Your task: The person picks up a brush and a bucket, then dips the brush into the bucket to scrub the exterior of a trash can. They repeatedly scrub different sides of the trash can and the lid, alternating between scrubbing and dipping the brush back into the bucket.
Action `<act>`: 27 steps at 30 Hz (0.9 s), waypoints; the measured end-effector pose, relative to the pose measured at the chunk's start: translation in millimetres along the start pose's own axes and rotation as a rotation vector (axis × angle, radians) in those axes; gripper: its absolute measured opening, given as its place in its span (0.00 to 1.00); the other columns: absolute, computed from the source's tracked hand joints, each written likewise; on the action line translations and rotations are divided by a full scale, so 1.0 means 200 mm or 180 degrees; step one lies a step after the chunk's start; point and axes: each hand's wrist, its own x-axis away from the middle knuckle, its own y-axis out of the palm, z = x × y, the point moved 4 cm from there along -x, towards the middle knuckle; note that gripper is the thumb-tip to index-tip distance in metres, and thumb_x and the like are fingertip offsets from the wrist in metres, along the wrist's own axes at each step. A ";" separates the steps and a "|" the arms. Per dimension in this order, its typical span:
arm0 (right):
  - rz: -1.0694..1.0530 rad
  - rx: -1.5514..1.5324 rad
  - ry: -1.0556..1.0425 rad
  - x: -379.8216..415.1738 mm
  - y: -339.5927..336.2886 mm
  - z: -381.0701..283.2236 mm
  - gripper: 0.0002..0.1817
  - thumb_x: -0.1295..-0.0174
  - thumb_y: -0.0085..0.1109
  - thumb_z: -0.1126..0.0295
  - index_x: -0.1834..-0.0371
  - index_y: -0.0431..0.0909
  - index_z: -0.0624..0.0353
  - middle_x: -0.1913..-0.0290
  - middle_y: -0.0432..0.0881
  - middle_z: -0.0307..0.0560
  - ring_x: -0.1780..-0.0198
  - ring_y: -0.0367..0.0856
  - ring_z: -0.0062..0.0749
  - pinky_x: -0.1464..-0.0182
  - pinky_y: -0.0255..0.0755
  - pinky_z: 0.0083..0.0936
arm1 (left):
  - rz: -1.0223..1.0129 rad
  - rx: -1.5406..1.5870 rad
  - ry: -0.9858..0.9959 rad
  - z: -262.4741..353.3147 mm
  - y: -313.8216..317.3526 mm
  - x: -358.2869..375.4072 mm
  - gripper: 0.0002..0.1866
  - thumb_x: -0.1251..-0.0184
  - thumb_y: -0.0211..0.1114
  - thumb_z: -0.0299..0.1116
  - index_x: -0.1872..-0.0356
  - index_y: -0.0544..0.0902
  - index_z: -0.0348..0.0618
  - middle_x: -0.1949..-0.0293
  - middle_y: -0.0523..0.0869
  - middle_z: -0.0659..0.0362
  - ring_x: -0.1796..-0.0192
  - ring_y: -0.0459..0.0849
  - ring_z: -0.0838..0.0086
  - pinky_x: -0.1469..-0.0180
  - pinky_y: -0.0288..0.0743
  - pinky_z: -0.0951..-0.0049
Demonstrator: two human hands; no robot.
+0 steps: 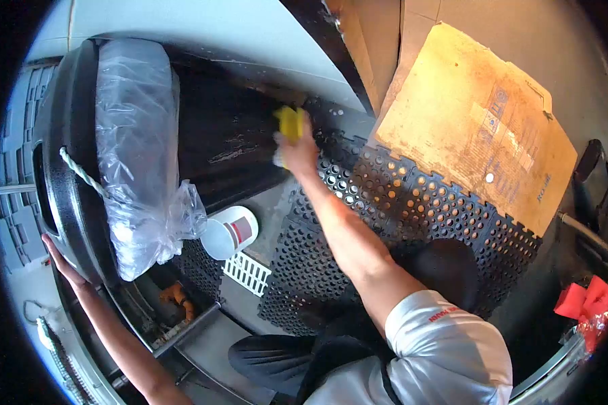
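Observation:
A large black bin [236, 142] with a clear plastic bag [134, 128] folded over its rim fills the left half of the view. My right hand [297, 150] is closed on a yellow sponge [290, 123], which is at the lower part of the bin's side, near the floor. The hand is slightly blurred. Fingers stretched out, my left hand [64, 263] rests against the outside of the bin's upper end. A white bucket [242, 226] stands beside the bin, below my right hand in the view.
Black perforated rubber mats [412, 196] cover part of the floor. A flattened cardboard sheet [473, 128] lies to the right. Near the bucket is a white drain grate [247, 273]. A red item [584, 297] is at the far right, and a metal frame [182, 331] stands near my left arm.

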 end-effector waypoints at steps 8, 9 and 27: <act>-0.0041 -0.0120 -0.0220 -0.01 0.08 -0.19 0.43 0.39 0.65 0.63 0.22 0.53 0.54 0.40 0.79 0.60 0.45 0.83 0.49 0.43 0.77 0.38 | -0.0138 -0.0645 0.0315 -0.11 -0.14 -0.17 0.32 0.17 0.37 0.49 0.24 0.57 0.37 0.23 0.59 0.56 0.21 0.52 0.68 0.21 0.40 0.65; -0.0128 0.0154 0.0047 -0.03 0.02 -0.02 0.44 0.40 0.66 0.63 0.22 0.53 0.55 0.38 0.77 0.60 0.42 0.81 0.49 0.40 0.74 0.38 | -0.0641 -0.1000 0.0784 -0.15 -0.18 -0.24 0.32 0.18 0.38 0.51 0.24 0.60 0.38 0.25 0.62 0.57 0.23 0.56 0.69 0.22 0.43 0.66; -0.1033 -0.0288 -0.0539 -0.04 0.15 -0.63 0.41 0.41 0.67 0.74 0.24 0.57 0.61 0.46 0.81 0.55 0.52 0.83 0.30 0.49 0.78 0.29 | -0.2417 -0.3762 -0.0723 -1.73 0.19 1.49 0.16 0.35 0.66 0.43 0.50 0.85 0.50 0.59 0.89 0.49 0.49 0.86 0.55 0.28 0.40 0.28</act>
